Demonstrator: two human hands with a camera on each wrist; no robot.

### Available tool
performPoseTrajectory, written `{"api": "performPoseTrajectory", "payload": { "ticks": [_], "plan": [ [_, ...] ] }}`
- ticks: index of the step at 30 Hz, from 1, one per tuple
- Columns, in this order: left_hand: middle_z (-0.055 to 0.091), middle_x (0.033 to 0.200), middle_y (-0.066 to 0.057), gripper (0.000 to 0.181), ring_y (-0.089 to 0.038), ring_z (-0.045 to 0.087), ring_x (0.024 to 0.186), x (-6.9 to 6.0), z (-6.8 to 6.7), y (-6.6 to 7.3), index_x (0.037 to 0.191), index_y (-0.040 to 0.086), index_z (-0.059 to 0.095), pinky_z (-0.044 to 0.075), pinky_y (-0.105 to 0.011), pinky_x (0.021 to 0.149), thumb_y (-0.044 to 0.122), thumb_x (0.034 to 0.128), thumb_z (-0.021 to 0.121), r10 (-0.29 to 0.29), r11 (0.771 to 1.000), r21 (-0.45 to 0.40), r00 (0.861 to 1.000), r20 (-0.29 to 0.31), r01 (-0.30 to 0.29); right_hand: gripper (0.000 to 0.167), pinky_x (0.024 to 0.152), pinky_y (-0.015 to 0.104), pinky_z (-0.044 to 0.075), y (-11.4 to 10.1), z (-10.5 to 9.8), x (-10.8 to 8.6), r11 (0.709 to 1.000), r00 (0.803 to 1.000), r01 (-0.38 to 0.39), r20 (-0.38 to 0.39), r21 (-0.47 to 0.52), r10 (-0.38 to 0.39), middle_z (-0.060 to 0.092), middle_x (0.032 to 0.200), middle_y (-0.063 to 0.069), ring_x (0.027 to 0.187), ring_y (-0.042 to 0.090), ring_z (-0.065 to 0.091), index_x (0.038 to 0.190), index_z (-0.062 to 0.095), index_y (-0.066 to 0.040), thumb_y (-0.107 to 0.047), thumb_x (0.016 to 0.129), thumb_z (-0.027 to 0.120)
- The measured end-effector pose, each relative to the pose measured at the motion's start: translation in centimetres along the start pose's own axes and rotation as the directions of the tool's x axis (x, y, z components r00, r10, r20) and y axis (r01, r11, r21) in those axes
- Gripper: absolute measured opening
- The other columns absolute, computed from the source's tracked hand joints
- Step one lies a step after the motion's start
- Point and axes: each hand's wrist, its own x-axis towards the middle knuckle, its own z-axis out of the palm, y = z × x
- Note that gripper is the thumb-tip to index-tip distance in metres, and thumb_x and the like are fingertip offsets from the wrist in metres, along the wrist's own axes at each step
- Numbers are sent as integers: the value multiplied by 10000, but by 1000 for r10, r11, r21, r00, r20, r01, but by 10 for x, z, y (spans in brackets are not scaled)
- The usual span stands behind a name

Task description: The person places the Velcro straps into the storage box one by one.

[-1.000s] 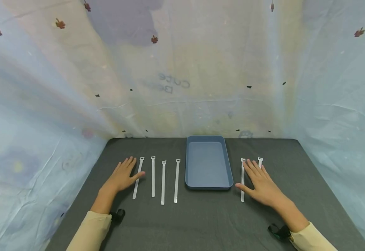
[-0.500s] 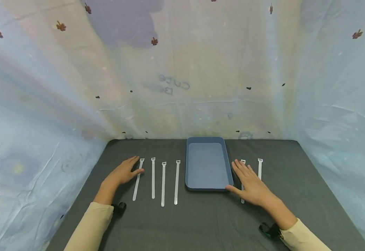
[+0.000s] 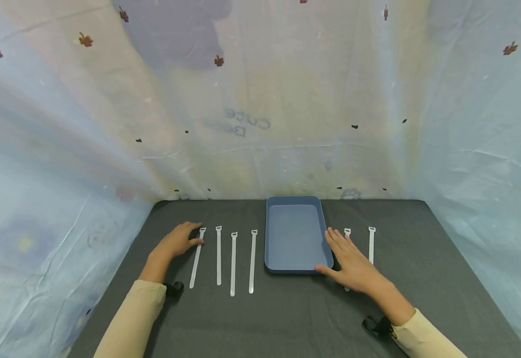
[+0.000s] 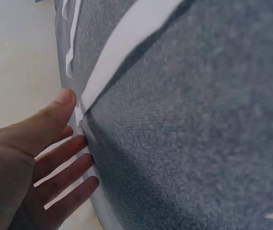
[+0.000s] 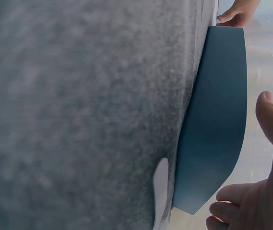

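Note:
My left hand [image 3: 177,242] is around the head of the leftmost white cable-tie-like strap [image 3: 195,266], thumb and fingers apart; in the left wrist view the thumb [image 4: 62,108] is near the strap's slotted end, with no grip visible. My right hand [image 3: 352,266] hovers with spread fingers at the right edge of a blue-grey rectangular tray [image 3: 298,272]. Beneath that hand a white strap [image 3: 347,232] is mostly covered. The right wrist view has the thumb and fingers apart beside the tray wall [image 5: 213,115]; whether they touch it cannot be told.
Three more white straps [image 3: 218,258] lie lengthwise between my left hand and the tray. Another strap [image 3: 371,243] lies right of my right hand. Dark grey cloth covers the table [image 3: 260,328]. A pale printed curtain [image 3: 287,99] hangs behind and at both sides.
My right hand has moved left, from over the right-hand straps to the tray's right edge. The left hand's fingers have drawn in around the leftmost strap's head. Tray and straps stay put.

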Motion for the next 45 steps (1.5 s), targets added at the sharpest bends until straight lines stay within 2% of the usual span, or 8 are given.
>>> {"api": "performPoseTrajectory", "payload": {
  "ticks": [5,16,21,27,31,38,41,45],
  "plan": [
    [538,1493,-292,648,-540,482,1402,6,2,-7,1551,-18,529,423,-701,1128,299,1031,750,9,1000,-10,1000,-30,-9,1064,1285,655,209,1,1,2,1000,1000,-7,8,16,7,245,1744,248,1614,450,228,1661,280,62,-663,988,671],
    [507,1523,-279,562,-552,435,1426,10,7,-14,1467,18,624,409,-714,1132,293,1003,784,-18,999,-32,999,-46,17,1074,1292,632,223,0,3,2,1000,1000,-5,15,29,4,252,1745,236,1612,440,241,1664,279,53,-674,980,675],
    [513,1517,-279,553,-541,437,1427,10,7,-14,1463,20,617,406,-710,1136,274,1002,786,-29,999,-42,998,-61,26,1087,1292,631,222,-3,4,2,999,1000,-8,24,38,7,237,1750,233,1613,442,236,1665,270,54,-680,975,678],
    [578,1429,-256,513,-522,492,1374,7,10,-10,1426,34,617,434,-695,1109,246,995,798,-27,998,-57,995,-98,22,1094,1282,632,250,-5,4,3,999,1000,-13,18,35,13,245,1740,255,1604,460,245,1655,281,71,-669,966,700],
    [640,1326,-242,462,-494,559,1289,5,12,-10,1360,9,617,457,-674,1078,175,978,817,-5,992,-123,990,-138,-12,1101,1284,626,249,-5,4,3,999,999,-30,35,40,29,238,1741,257,1607,457,238,1657,277,69,-675,963,699],
    [709,1096,-151,417,-391,659,1078,3,15,-8,1295,-11,592,506,-605,979,6,943,815,12,954,-291,981,-194,-69,1104,1282,631,250,-4,4,4,998,999,-32,24,51,30,255,1732,265,1600,467,252,1648,293,79,-665,953,718],
    [691,1050,-119,427,-336,652,1003,3,16,-7,1306,-16,580,502,-575,931,-7,945,807,4,945,-320,981,-194,-67,1106,1282,633,246,-4,4,4,998,999,-33,26,58,31,252,1734,266,1603,464,245,1649,289,80,-663,952,721],
    [703,1065,-119,496,-327,659,1014,1,17,-5,1391,-12,529,505,-574,926,11,969,788,-36,936,-352,983,-180,-30,1110,1282,635,246,-4,4,5,997,999,-40,31,61,38,241,1739,260,1607,460,237,1654,281,74,-669,953,716]
  ]
}}
